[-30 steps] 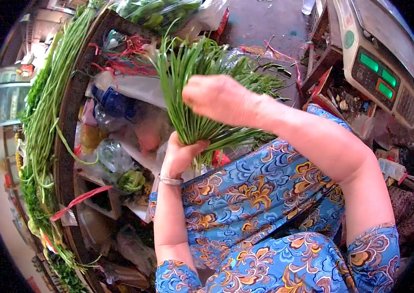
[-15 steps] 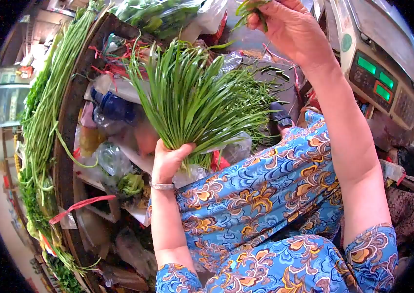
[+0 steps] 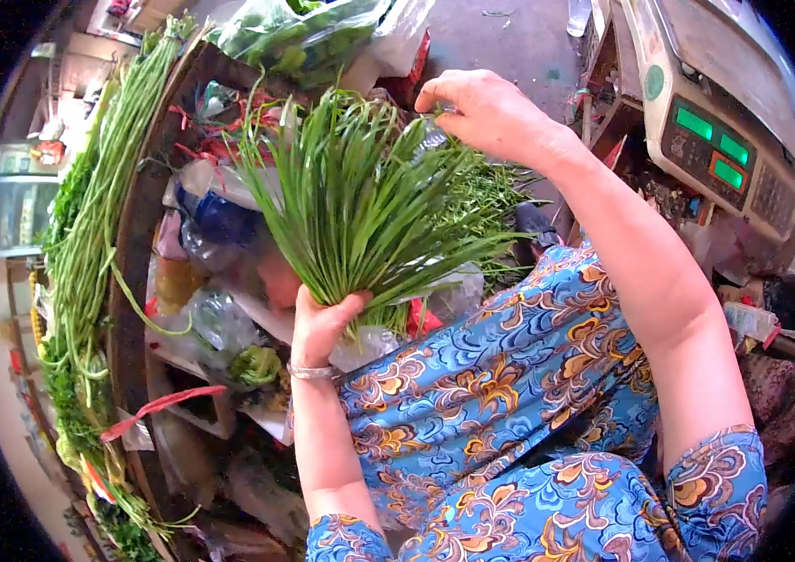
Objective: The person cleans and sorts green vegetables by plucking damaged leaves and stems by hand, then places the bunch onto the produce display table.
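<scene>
A fanned bunch of long green leaves (image 3: 350, 206) stands up from my left hand (image 3: 319, 326), whose fingers are wrapped round its lower stems. Beyond the bunch's upper right side is my right hand (image 3: 483, 110), raised with its fingers bent and thumb apart; I see nothing held in it. More loose green stalks (image 3: 486, 197) lie behind the bunch, below the right hand. Clear plastic (image 3: 364, 347) sits just under the left hand's grip.
Long green beans (image 3: 102, 215) hang along a dark wooden edge (image 3: 140, 225) at the left. A scale (image 3: 725, 140) with lit green digits stands at the upper right. Bagged greens (image 3: 299, 42) lie at the top. A red strip (image 3: 163, 407) hangs lower left.
My right hand was at the bunch, then swung up and away with some green leaves, and has now come back down towards the bunch without them. The bunch has fanned out in my left hand.
</scene>
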Demonstrator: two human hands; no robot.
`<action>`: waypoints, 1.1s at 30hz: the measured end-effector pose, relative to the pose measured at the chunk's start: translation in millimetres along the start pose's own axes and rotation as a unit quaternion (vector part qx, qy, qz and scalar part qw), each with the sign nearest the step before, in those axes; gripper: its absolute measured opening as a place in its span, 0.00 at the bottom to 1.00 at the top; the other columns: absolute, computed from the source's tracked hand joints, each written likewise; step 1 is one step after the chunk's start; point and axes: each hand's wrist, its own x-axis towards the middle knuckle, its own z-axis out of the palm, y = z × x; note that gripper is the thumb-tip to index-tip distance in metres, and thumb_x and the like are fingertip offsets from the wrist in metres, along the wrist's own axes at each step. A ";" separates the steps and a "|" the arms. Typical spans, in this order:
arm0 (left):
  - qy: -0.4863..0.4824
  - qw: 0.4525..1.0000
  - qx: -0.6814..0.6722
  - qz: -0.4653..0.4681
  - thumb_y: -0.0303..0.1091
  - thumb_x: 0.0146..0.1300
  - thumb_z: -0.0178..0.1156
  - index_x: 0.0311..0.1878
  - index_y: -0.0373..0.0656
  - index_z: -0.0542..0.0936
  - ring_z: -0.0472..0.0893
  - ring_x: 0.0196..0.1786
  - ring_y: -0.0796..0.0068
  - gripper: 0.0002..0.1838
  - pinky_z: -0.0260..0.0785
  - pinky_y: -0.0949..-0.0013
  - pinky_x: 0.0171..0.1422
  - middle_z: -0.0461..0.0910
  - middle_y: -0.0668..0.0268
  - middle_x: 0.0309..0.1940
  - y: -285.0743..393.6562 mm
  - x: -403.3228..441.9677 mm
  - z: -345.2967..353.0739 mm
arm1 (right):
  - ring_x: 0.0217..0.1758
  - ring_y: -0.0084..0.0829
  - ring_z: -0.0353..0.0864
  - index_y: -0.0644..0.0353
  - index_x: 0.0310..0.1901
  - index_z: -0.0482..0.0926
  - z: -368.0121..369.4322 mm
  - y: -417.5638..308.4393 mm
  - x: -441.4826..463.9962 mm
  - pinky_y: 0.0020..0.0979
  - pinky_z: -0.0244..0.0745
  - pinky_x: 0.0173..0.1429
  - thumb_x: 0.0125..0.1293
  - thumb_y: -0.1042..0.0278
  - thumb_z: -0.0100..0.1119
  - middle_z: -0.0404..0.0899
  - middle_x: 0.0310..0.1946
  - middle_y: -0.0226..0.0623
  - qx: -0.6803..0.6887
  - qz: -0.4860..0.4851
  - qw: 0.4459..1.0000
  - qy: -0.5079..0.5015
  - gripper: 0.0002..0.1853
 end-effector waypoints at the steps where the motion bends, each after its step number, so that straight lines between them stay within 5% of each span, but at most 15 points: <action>1: 0.000 1.000 0.013 0.002 0.16 0.50 0.64 0.47 0.34 0.80 0.81 0.41 0.77 0.18 0.74 0.72 0.48 0.83 0.66 0.41 0.4 -0.9 0.3 | 0.40 0.33 0.79 0.62 0.45 0.78 2.4 1.5 1.4 0.33 0.75 0.49 0.56 0.73 0.58 0.80 0.36 0.41 0.012 -0.030 0.999 0.034 0.14; 7: -0.017 0.999 0.004 0.039 0.16 0.52 0.63 0.45 0.34 0.80 0.80 0.39 0.79 0.15 0.73 0.73 0.45 0.83 0.69 0.38 6.8 -4.3 6.9 | 0.45 0.34 0.79 0.58 0.46 0.79 -22.8 -24.2 5.2 0.35 0.73 0.53 0.53 0.75 0.59 0.79 0.37 0.40 0.082 0.114 0.988 -0.061 0.16; 8: -0.017 0.999 0.004 0.040 0.16 0.52 0.63 0.45 0.34 0.80 0.80 0.39 0.79 0.15 0.73 0.73 0.45 0.83 0.69 0.38 4.8 -3.8 5.0 | 0.45 0.34 0.79 0.58 0.46 0.79 -18.8 -20.4 4.2 0.35 0.73 0.53 0.53 0.75 0.59 0.79 0.37 0.40 0.082 0.114 0.988 -0.060 0.16; 10: -0.018 0.990 0.120 0.067 0.18 0.52 0.63 0.44 0.35 0.81 0.79 0.38 0.81 0.13 0.73 0.73 0.44 0.83 0.70 0.37 4.1 -3.3 2.9 | 0.43 0.33 0.80 0.57 0.47 0.79 -7.6 -13.3 0.9 0.32 0.74 0.52 0.52 0.76 0.59 0.79 0.38 0.38 0.073 -0.041 0.996 0.024 0.18; 11: -0.014 0.990 0.126 0.068 0.19 0.52 0.64 0.42 0.35 0.81 0.78 0.37 0.82 0.12 0.72 0.74 0.44 0.84 0.70 0.36 5.3 -4.1 4.1 | 0.43 0.34 0.80 0.56 0.48 0.79 -2.5 -11.6 -3.7 0.30 0.73 0.52 0.51 0.78 0.58 0.80 0.41 0.38 -0.036 -0.082 0.993 0.077 0.20; 14: -0.011 0.982 0.159 0.102 0.20 0.52 0.64 0.40 0.35 0.82 0.79 0.35 0.82 0.10 0.72 0.74 0.41 0.84 0.68 0.33 7.6 -2.6 6.0 | 0.43 0.29 0.79 0.58 0.47 0.79 5.4 -5.2 3.6 0.26 0.72 0.52 0.54 0.76 0.60 0.80 0.39 0.34 0.086 -0.022 0.992 0.094 0.17; 15: -0.011 0.982 0.159 0.102 0.20 0.52 0.64 0.40 0.35 0.82 0.79 0.35 0.82 0.10 0.72 0.74 0.41 0.84 0.68 0.33 7.5 -2.2 5.6 | 0.40 0.23 0.77 0.60 0.45 0.80 -3.7 -8.6 6.2 0.23 0.70 0.47 0.59 0.64 0.64 0.79 0.35 0.30 0.272 0.068 0.960 0.015 0.14; 16: -0.006 0.974 0.195 0.115 0.21 0.52 0.64 0.39 0.35 0.82 0.79 0.34 0.82 0.09 0.73 0.73 0.40 0.84 0.68 0.32 7.2 -1.9 4.4 | 0.40 0.23 0.77 0.60 0.45 0.80 -11.4 -14.3 7.3 0.23 0.70 0.47 0.59 0.64 0.64 0.79 0.35 0.30 0.273 0.068 0.960 0.015 0.14; 19: 0.006 0.951 0.267 0.154 0.22 0.52 0.65 0.38 0.34 0.82 0.79 0.32 0.82 0.08 0.73 0.72 0.38 0.84 0.67 0.29 3.5 0.3 6.1 | 0.33 0.21 0.74 0.63 0.38 0.83 -10.1 -31.8 5.4 0.25 0.70 0.39 0.56 0.40 0.67 0.80 0.31 0.27 0.434 0.155 0.882 -0.098 0.28; 22: -0.002 0.930 0.333 0.154 0.22 0.53 0.65 0.38 0.34 0.82 0.80 0.33 0.80 0.08 0.73 0.72 0.39 0.84 0.67 0.30 1.9 -0.1 7.8 | 0.32 0.20 0.75 0.62 0.40 0.83 17.3 -46.0 2.6 0.26 0.71 0.38 0.55 0.55 0.72 0.81 0.30 0.27 0.615 0.145 0.775 -0.013 0.19; 23: 0.001 0.960 0.251 0.121 0.21 0.53 0.65 0.39 0.34 0.81 0.80 0.34 0.80 0.09 0.73 0.72 0.41 0.84 0.67 0.32 4.9 -0.8 9.4 | 0.30 0.21 0.76 0.62 0.39 0.83 19.4 -45.0 3.4 0.27 0.72 0.37 0.55 0.63 0.72 0.81 0.29 0.27 0.632 0.142 0.761 -0.014 0.14; 26: -0.006 0.985 0.152 0.080 0.19 0.52 0.65 0.42 0.34 0.81 0.80 0.38 0.79 0.12 0.73 0.72 0.45 0.84 0.68 0.37 1.9 2.7 1.1 | 0.29 0.22 0.76 0.62 0.38 0.83 26.9 -29.4 4.6 0.27 0.72 0.37 0.56 0.67 0.70 0.81 0.29 0.28 0.554 0.136 0.821 -0.021 0.11; 33: 0.002 0.994 0.092 0.065 0.18 0.52 0.64 0.45 0.34 0.80 0.80 0.40 0.78 0.15 0.73 0.72 0.48 0.83 0.68 0.39 0.7 -0.4 5.0 | 0.32 0.23 0.78 0.63 0.39 0.82 23.2 -38.9 5.0 0.27 0.73 0.38 0.57 0.73 0.66 0.82 0.31 0.30 0.631 0.144 0.761 0.048 0.08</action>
